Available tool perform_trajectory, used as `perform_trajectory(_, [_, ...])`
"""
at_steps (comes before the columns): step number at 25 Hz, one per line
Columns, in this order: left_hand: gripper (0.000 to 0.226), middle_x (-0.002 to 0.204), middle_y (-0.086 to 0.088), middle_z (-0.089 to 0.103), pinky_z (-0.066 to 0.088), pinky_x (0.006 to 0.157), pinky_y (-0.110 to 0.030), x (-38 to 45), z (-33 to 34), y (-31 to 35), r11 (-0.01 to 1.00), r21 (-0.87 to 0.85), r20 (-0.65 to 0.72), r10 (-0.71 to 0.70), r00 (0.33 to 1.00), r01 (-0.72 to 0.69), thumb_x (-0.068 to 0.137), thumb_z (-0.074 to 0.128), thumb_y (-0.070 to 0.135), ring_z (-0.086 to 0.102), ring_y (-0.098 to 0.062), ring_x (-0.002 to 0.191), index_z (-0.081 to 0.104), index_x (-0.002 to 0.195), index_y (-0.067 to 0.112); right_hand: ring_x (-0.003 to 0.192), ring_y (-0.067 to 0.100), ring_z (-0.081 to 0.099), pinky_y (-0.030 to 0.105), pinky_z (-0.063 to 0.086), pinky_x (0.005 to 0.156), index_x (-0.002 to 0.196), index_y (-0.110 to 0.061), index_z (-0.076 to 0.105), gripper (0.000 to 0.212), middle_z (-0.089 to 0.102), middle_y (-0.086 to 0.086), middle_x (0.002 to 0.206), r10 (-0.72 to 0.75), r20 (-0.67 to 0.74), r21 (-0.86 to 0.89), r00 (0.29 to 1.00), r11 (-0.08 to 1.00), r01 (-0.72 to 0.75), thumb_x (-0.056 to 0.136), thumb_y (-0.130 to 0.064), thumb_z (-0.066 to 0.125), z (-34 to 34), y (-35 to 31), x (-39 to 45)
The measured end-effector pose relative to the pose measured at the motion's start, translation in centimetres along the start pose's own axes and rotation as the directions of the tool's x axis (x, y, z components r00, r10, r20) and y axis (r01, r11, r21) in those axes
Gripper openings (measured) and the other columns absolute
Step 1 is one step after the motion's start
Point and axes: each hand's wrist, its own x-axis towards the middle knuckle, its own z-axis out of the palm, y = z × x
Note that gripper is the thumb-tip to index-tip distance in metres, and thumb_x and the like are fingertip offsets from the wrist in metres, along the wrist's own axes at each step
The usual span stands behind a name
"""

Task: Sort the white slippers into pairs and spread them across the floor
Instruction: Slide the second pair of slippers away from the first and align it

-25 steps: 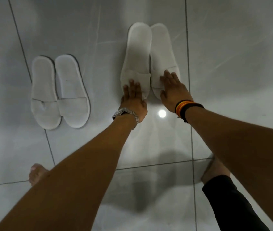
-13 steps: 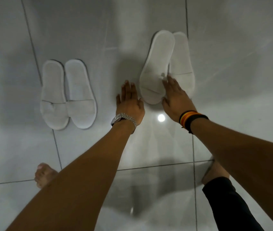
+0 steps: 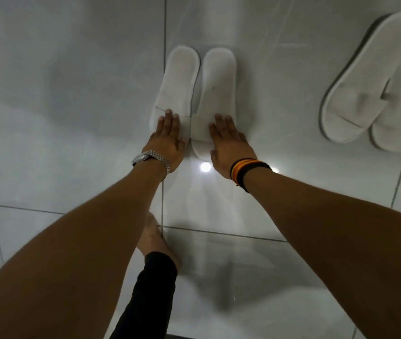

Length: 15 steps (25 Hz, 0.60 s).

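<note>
Two white slippers lie side by side on the grey tiled floor, toes toward me: the left slipper (image 3: pixel 177 79) and the right slipper (image 3: pixel 216 86), which has a small dark speck. My left hand (image 3: pixel 167 140), with a metal watch, lies flat on the left slipper's toe strap. My right hand (image 3: pixel 228 145), with coloured wristbands, lies flat on the right slipper's toe strap. Neither hand grips anything. A second pair of white slippers (image 3: pixel 356 94) lies tilted at the upper right, one partly overlapping the other and cut off by the frame edge.
My bare foot (image 3: pixel 153 238) and a black trouser leg (image 3: pixel 150 289) are below my left arm. Glossy floor tiles (image 3: pixel 72 118) with dark grout lines stretch to the left and front. A lamp reflection (image 3: pixel 205 167) shines between my wrists.
Both hands left the pair they were touching and moved left onto the other pair. The first pair now lies at the upper right, slanted, with its slippers overlapping.
</note>
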Motion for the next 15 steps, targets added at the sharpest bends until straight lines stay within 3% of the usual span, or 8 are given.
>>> perform_trajectory(7, [0.069, 0.168, -0.007, -0.017, 0.003, 0.127, -0.042, 1.7, -3.2, -6.0, 0.991, -0.121, -0.081, -0.067, 0.994, 0.057, 0.105, 0.033, 0.029, -0.011, -0.028, 0.156, -0.006, 0.16, 0.012, 0.151, 0.029, -0.008, 0.052, 0.016, 0.12, 0.155, -0.013, 0.009, 0.069, -0.009, 0.005, 0.165, -0.037, 0.024, -0.005, 0.999, 0.999, 0.037, 0.095, -0.02, 0.042, 0.1, -6.7, 4.7])
perform_trajectory(15, [0.068, 0.169, -0.005, -0.013, 0.009, 0.127, -0.043, 2.2, -6.7, -14.2, 0.993, -0.085, -0.156, -0.099, 0.983, 0.086, 0.106, 0.029, 0.039, -0.007, -0.026, 0.156, -0.004, 0.16, 0.014, 0.151, 0.028, -0.01, 0.053, 0.01, 0.121, 0.155, -0.011, 0.009, 0.069, -0.009, 0.006, 0.164, -0.069, 0.021, -0.005, 0.997, 0.998, 0.069, 0.095, -0.022, 0.041, 0.7, -14.4, 10.0])
